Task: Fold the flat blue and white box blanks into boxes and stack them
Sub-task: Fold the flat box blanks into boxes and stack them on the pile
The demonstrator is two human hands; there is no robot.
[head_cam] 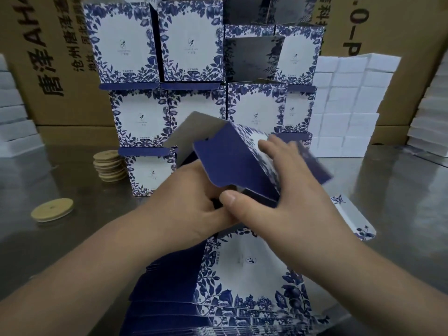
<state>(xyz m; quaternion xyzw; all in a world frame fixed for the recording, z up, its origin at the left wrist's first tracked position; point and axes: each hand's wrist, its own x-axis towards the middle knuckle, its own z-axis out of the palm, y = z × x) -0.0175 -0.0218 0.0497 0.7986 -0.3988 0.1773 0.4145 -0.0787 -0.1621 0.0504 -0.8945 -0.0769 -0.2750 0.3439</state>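
Head view, nearest first: a fanned pile of flat blanks (pixel 242 282) lies at the table's near edge, directly under both forearms, thin printed card that looks light, stiff across its panels and willing to bend only along its creases, with a smooth finish that may slide between sheets. Just above it, both hands work a half-opened box (pixel 232 161) held in the air. The left hand (pixel 184 202) is curled, its fingers tucked out of sight beneath the box's lower flaps, so I cannot tell exactly what they pinch. The right hand (pixel 286 190) is spread, fingers (pixel 269 146) laid flat on the patterned side panel and thumb pressing the blue flap's lower edge. Such card is best held at panel edges and corners, pushing flaps near their creases; squeezing mid-panel would likely dent it. Farther left sit a loose wooden disc (pixel 52 209) and a stack of discs (pixel 109 166). Behind, the folded boxes (pixel 194 57) stand stacked in tiers against brown cartons (pixel 48 57).
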